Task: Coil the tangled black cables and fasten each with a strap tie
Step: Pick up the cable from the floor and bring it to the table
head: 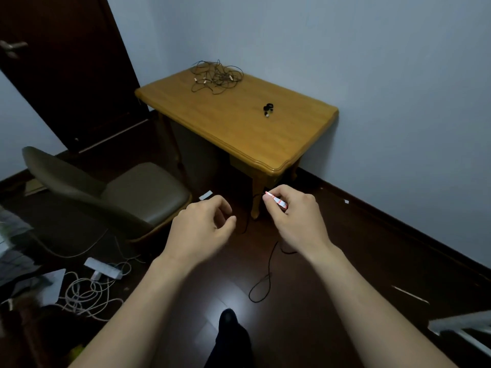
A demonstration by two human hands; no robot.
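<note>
R hand point(295, 219) pinches white/red strap tie point(278, 202) betw. thumb & fingers, held out short of table point(239, 128). L hand point(202, 229): fingers curled, thumb near tips; can't tell if it holds anything. One black cable point(269, 272) hangs below the hands, loose loop down by floor point(345, 261). Tangle point(216, 75) sits at far end of table; one small coiled bundle point(268, 109) lies apart from it.

Risks (est.):
- Cable not coiled yet, so tying now gives a sloppy bundle.
- Slack loop is near foot point(228, 318); a step on it yanks the cable out.
- Thin tie could slip from the pinch if R hand also coils.
</note>
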